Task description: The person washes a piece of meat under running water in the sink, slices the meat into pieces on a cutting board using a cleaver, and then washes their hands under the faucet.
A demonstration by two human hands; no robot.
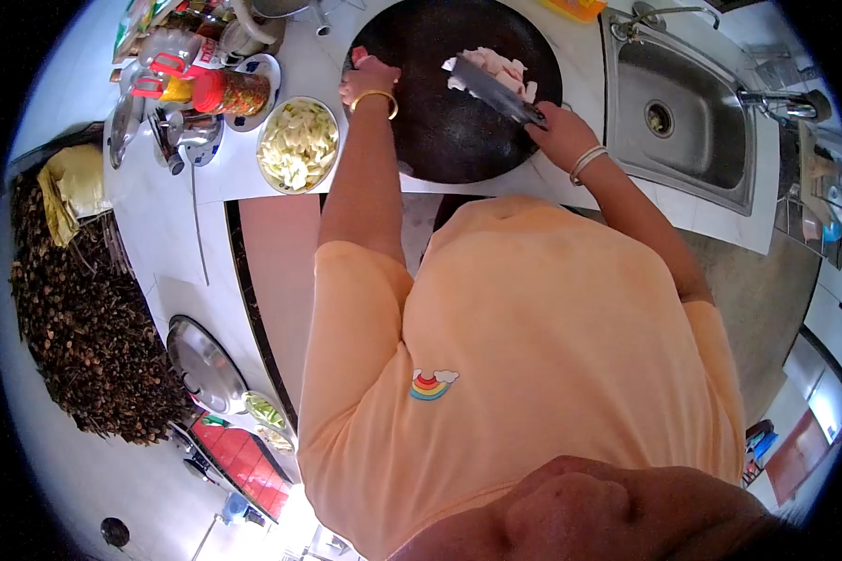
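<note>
A large round black board (449,140) lies on the counter in front of me. At its left edge my left hand (370,80) is closed on a piece of pinkish raw meat (358,56), mostly hidden by the fingers. My right hand (563,138) grips a cleaver (492,92) by its handle at the board's right side. The dark blade reaches up and left over a heap of pale pink cut meat (505,67), covering part of it. Between the two hands lies bare board.
A bowl of pale sliced vegetable (297,145) stands left of the board. Beyond it are a red-lidded spice jar (221,92) and other containers. A steel sink (683,131) is at the right. A pot lid (204,363) and firewood (84,327) are at lower left.
</note>
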